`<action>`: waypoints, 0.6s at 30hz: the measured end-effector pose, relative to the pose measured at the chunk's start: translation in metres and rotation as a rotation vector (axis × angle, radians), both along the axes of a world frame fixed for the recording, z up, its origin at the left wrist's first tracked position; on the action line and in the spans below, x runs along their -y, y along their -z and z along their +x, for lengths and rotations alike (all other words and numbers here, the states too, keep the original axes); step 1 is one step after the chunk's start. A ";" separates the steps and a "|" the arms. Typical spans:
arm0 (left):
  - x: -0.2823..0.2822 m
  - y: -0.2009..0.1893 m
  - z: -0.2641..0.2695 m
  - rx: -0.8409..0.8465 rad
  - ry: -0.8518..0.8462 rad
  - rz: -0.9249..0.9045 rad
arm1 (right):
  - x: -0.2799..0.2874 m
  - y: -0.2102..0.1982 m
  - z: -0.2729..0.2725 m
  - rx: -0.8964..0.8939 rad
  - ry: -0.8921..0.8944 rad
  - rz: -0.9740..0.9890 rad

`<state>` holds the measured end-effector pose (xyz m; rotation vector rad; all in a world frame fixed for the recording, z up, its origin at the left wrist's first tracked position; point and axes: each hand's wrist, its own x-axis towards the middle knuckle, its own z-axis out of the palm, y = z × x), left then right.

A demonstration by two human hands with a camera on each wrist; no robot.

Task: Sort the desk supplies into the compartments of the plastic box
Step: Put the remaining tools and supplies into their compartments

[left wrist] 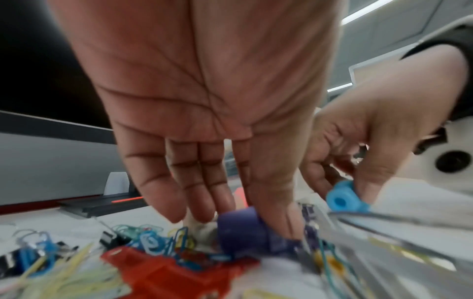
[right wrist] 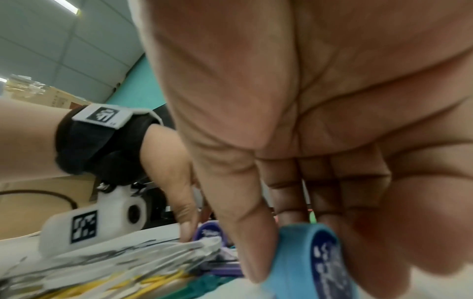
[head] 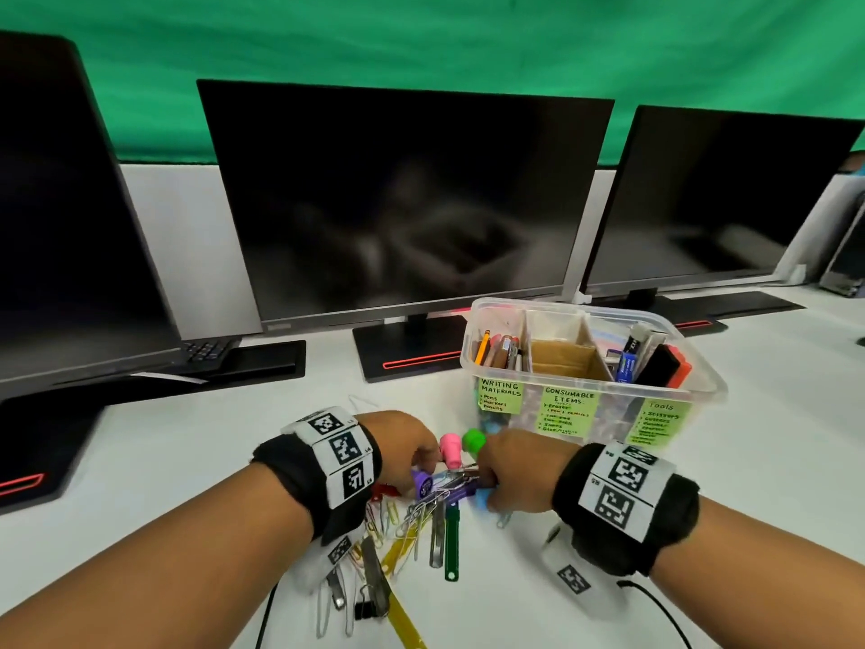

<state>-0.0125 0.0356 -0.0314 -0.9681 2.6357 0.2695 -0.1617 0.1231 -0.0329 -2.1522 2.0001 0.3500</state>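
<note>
Fingertips of both hands hidden behind knuckles in head view; wrist views blurred low down. Left hand (left wrist: pixel 204 113): fingers straight, thumb and fingertips closing on purple cap-shaped piece (left wrist: pixel 243 230) atop the pile. Right hand (right wrist: pixel 320 121): thumb and fingers pinching blue cap-shaped piece (right wrist: pixel 309 261); white print on its dark face unreadable. Pink piece (head: pixel 450 451) and green piece (head: pixel 473 441) standing between the hands.

Plastic box (head: pixel 702 391) on counter (head: pixel 187 461), just beyond right hand, in front of middle monitor (head: pixel 402 199). Green labels read "WRITING MATERIALS", "CONSUMABLE ITEMS", "Tools"; small lines beneath partly legible ("Pens", "Markers", "Pencils", "Scissors"). Left compartment holds pens and pencils; right compartment holds larger items, partly obscured.

Pile of paper clips (head: pixel 384 512), binder clip (head: pixel 365 608) and yellow ruler (head: pixel 407 620), cut off at bottom edge. Open counter left of pile and right of box.
</note>
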 end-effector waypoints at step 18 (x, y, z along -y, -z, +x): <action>0.008 0.003 -0.025 -0.243 -0.097 -0.069 | 0.021 -0.005 0.014 -0.058 -0.079 -0.083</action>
